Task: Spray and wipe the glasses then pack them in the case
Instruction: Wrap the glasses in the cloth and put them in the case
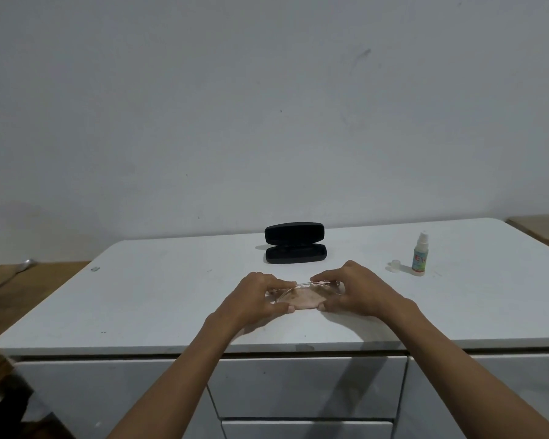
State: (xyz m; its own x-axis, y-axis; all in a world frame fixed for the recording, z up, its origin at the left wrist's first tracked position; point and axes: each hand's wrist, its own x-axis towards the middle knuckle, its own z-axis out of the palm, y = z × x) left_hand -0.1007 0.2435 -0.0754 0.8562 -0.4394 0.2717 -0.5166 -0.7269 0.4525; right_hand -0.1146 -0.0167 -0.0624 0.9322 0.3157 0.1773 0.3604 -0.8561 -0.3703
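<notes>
We hold the glasses (pixel 301 288) low over the white counter (pixel 159 299), our left hand (pixel 254 299) and right hand (pixel 358 293) each pinched on one end, a pinkish cloth (pixel 301 301) beneath. This looks like wiping or folding; next comes a careful carry to the open case (pixel 295 245) behind, spray bottle (pixel 420 255) uncapped at right

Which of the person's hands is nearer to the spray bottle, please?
Right. The right hand lies just left of and nearer the camera than the spray bottle; the left hand is farther left, beyond the glasses.
</notes>
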